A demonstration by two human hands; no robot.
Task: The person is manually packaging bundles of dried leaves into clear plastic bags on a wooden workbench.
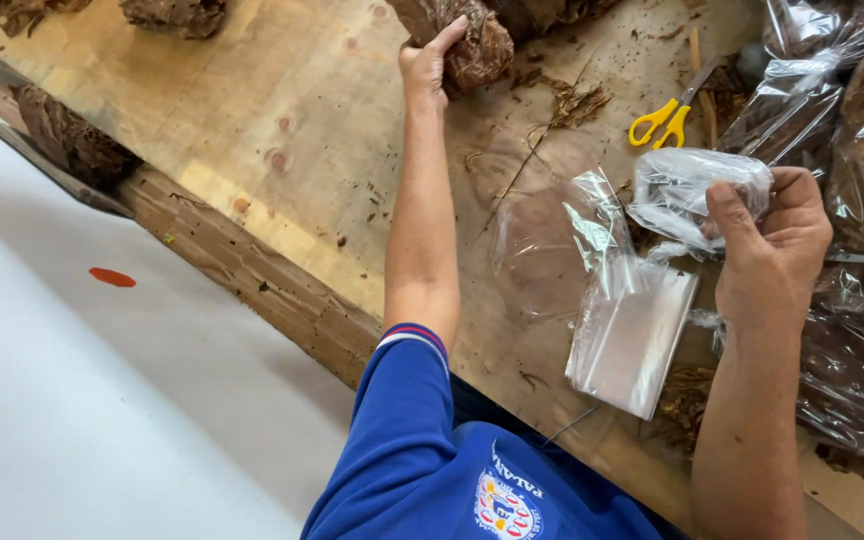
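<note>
Dried brown leaf bundle (474,48), at the far side of the bench (252,120), sits under the curled fingers (444,40) of the left hand (427,65), which wrap over its near edge, while the fingers (732,215) of the right hand (777,235) are pinched shut on a crumpled clear plastic bag (692,190), with flat bags (632,335) lying just below it. A full-palm hold on the crumbly bundle looks wise, lifted rather than dragged, with the bag's mouth kept open and clear of the yellow-handled scissors (660,122) and filled bags (852,130) nearby.
</note>
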